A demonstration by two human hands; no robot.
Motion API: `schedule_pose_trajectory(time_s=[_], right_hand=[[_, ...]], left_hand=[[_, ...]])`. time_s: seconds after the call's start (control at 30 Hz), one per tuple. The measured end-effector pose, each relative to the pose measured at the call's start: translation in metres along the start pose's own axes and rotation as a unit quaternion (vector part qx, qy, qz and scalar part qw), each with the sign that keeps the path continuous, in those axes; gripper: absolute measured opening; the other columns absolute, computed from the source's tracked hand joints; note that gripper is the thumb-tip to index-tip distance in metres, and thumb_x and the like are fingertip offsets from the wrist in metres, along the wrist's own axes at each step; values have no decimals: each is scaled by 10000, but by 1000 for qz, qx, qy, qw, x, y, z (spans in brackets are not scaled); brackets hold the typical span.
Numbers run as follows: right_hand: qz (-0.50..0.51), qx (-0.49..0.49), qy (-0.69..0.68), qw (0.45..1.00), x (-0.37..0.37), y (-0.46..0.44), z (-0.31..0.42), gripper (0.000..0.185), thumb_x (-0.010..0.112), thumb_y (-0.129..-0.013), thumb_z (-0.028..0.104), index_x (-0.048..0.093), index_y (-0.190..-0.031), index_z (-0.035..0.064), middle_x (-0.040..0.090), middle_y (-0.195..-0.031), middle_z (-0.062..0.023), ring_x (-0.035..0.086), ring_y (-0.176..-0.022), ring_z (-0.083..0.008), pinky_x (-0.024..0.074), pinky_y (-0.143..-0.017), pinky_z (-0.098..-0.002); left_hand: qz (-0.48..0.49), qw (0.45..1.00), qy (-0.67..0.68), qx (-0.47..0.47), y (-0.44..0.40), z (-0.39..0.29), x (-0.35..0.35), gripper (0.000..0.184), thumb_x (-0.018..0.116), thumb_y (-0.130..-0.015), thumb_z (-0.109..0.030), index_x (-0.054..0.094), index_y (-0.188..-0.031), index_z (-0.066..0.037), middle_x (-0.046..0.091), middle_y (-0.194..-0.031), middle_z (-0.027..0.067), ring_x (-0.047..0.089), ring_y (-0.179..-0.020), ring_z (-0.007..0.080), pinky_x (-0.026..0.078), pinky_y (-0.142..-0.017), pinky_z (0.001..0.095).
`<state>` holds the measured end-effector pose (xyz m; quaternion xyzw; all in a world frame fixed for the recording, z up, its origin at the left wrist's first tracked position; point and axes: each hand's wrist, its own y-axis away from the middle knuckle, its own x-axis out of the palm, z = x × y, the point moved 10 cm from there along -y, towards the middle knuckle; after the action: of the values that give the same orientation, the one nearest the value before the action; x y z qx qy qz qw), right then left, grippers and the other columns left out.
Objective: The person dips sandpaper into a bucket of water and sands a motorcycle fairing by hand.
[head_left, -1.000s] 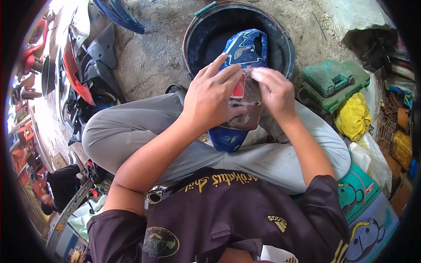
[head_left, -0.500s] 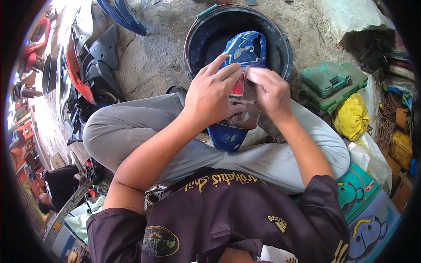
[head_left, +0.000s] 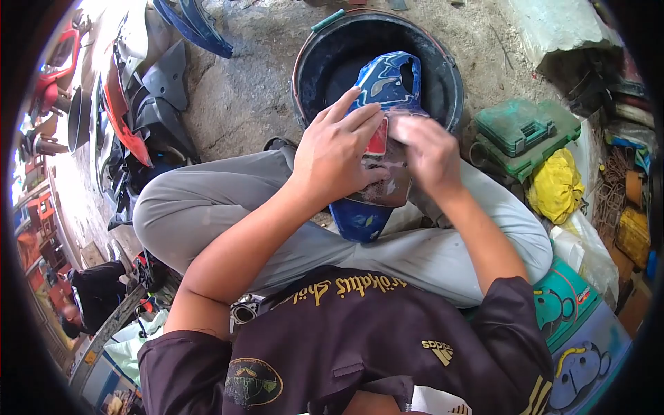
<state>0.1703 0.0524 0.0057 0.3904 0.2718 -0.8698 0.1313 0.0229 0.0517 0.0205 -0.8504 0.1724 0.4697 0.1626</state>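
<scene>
A blue plastic motorcycle body panel (head_left: 384,84) with sanded, patchy paint slants from the bucket down to my lap. Its middle looks grey-brown and scuffed, and its lower end is blue. My left hand (head_left: 333,153) grips the panel's left side, fingers stretched across it and thumb over the middle. Beside those fingers is a red rectangle with a pale edge (head_left: 377,136); whether it is a decal or a loose piece I cannot tell. My right hand (head_left: 430,151) presses on the panel's right side with bent fingers, blurred by motion. What lies under those fingers is hidden.
A black bucket (head_left: 309,76) stands under the panel's upper end. On my right are a green tool case (head_left: 515,131), a yellow bundle (head_left: 555,184) and a teal box (head_left: 564,294). Several vehicle panels (head_left: 162,76) lie to the left. A person (head_left: 97,294) is at far left.
My right hand has shifted slightly, with its fingers now blurred nearer the red rectangle. The panel's upper end has turned a little. My left hand keeps its place on the panel.
</scene>
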Motion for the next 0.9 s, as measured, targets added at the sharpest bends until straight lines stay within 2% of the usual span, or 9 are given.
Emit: schedule_pose_trajectory(time_s=[0.07, 0.13, 0.27, 0.4, 0.47, 0.57, 0.63, 0.87, 0.9], right_hand=[[17, -9, 11, 1000, 2, 1, 15, 239, 664, -922, -26, 799, -1111, 28, 811, -1170, -140, 765, -1014, -351, 634, -896, -455], [-1, 15, 11, 1000, -3, -3, -8, 344, 689, -838, -112, 818, -1122, 31, 816, -1163, -160, 787, -1043, -357, 639, -909, -440], [27, -21, 30, 999, 0, 3, 17, 247, 680, -909, -7, 794, -1127, 19, 812, -1191, -144, 771, -998, -334, 639, -872, -446], [-15, 6, 34, 999, -3, 0, -17, 285, 656, -874, -39, 793, -1119, 7, 809, -1200, -163, 766, -979, -347, 641, -859, -448], [19, -24, 31, 999, 2, 5, 2, 248, 671, -904, -28, 792, -1117, 11, 807, -1196, -161, 771, -1020, -344, 643, -873, -445], [6, -16, -3, 1000, -1, 3, 9, 336, 681, -843, -96, 815, -1124, 32, 818, -1181, -160, 788, -1000, -352, 643, -873, -429], [-12, 8, -10, 1000, -4, -3, -20, 363, 674, -826, -53, 800, -1156, 33, 802, -1207, -134, 761, -1008, -340, 639, -888, -440], [-15, -29, 35, 999, -2, 2, -9, 302, 679, -841, -36, 795, -1112, 28, 798, -1194, -118, 760, -1020, -307, 640, -898, -428], [-26, 20, 35, 999, -2, 2, -23, 264, 669, -857, -22, 780, -1093, 21, 795, -1190, -123, 758, -1021, -302, 641, -900, -424]], left_hand=[[-2, 1000, 1, 2, 2, 1, 0, 872, 994, -655, -403, 739, -1418, -69, 681, -1538, 87, 512, -1551, 392, 473, -1242, 508], [3, 1000, 1, 3, 1, 0, -1, 875, 994, -652, -405, 739, -1419, -68, 683, -1535, 86, 512, -1551, 392, 475, -1240, 508], [10, 1000, -7, -2, 2, 1, 1, 887, 997, -641, -406, 739, -1419, -69, 686, -1529, 84, 510, -1553, 390, 476, -1239, 508], [0, 1000, 2, -1, 3, 1, 0, 897, 1001, -629, -404, 739, -1420, -75, 686, -1531, 77, 505, -1557, 390, 474, -1240, 514], [-5, 1000, 4, -9, 3, 2, 0, 900, 1004, -624, -399, 739, -1422, -80, 685, -1533, 75, 503, -1559, 391, 472, -1243, 516], [2, 1000, 7, -8, 2, 2, 0, 906, 1007, -619, -389, 736, -1428, -86, 684, -1538, 71, 501, -1560, 390, 467, -1249, 520], [8, 1000, 7, -2, 1, 1, -2, 883, 1007, -624, -372, 745, -1418, -89, 686, -1536, 78, 504, -1559, 393, 467, -1252, 514], [-9, 997, 78, -1, 0, 8, -9, 707, 952, -724, -268, 760, -1353, -8, 711, -1470, 172, 542, -1520, 439, 474, -1254, 494], [-9, 997, 76, 3, 1, 7, -9, 677, 932, -744, -246, 758, -1349, 4, 713, -1465, 181, 547, -1514, 443, 474, -1254, 495]])
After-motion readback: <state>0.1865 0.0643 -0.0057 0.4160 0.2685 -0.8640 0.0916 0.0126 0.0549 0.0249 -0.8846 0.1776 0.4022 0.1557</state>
